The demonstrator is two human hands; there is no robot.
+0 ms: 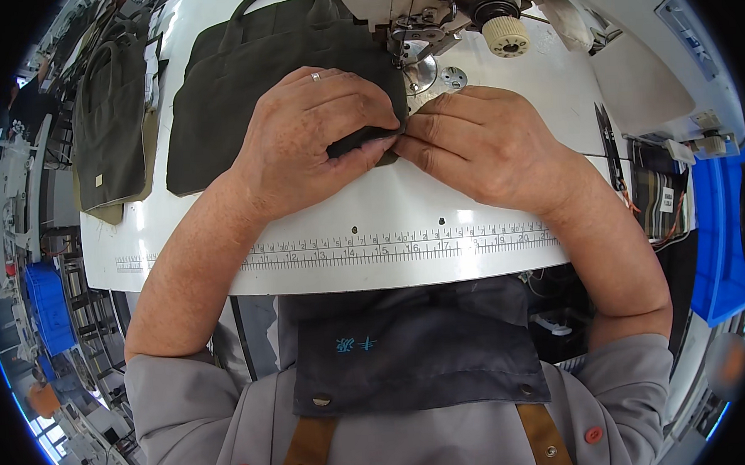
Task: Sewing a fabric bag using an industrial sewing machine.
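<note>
The dark olive bag [217,106] I'm working lies just left of the sewing machine [434,22], its looped handle [321,9] toward the far side and its near right corner just on my side of the machine's needle area. My left hand [298,144], with a ring on one finger, rests over the bag, near side and left of the machine; its fingers are curled narrow, gripping a folded, darker edge of the bag. My right hand [498,148] is directly in front of the machine, fingers pinched closed on that same corner, the two sets of fingertips almost meeting. Just beside the right hand, a round perforated metal disc [454,78] sits by the machine's base. All this rests on the white tabletop [322,214], whose printed ruler [373,251] runs along the edge nearest me, in front of the machine. Well left of the machine is a stack of similar olive pieces [110,119]; to its right lie black scissors [610,143] and, farther right, a blue bin [720,242].
</note>
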